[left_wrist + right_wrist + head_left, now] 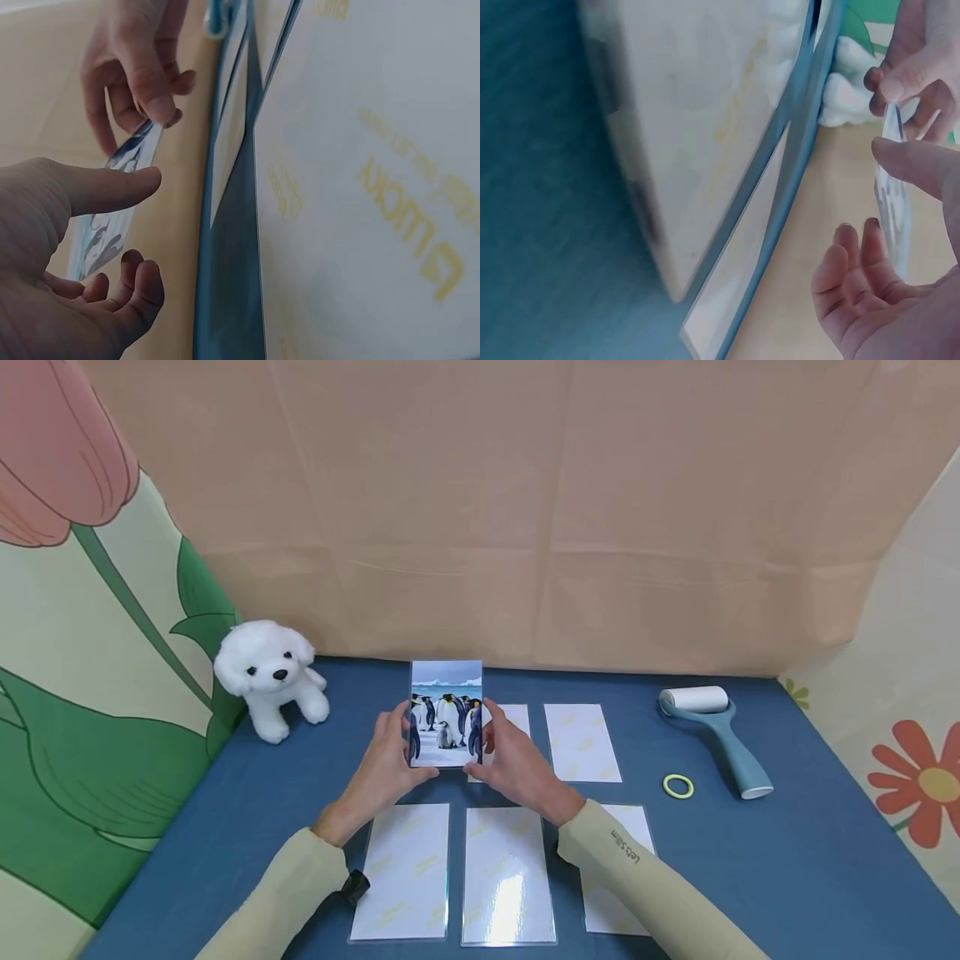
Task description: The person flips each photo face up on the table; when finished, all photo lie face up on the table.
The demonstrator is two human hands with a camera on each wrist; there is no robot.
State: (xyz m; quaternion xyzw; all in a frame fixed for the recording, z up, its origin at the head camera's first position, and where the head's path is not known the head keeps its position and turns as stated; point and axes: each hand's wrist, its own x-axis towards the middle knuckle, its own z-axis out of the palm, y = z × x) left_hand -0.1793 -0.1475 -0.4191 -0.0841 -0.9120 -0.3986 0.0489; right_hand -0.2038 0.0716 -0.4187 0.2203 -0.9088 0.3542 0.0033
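Both hands hold up an upright penguin photo (446, 714) above the middle of the blue table, its picture side facing the head camera. My left hand (386, 752) grips its left edge and lower corner, the thumb low in front. On the opposite edge, my right hand (521, 764) holds it in much the same way. Seen from the right wrist, the photo (892, 206) is thin and almost edge-on between the hands. Behind my right hand lies a partly covered white card (516, 717). Below the hands are two more white cards, a left one (405, 868) and a glossy middle one (506, 860).
Another white card (583, 743) lies at the back, and one (615, 902) is partly under the right sleeve. A white plush dog (262, 677) sits at the back left. To the right are a yellow ring (678, 787) and a blue-handled lint roller (723, 739).
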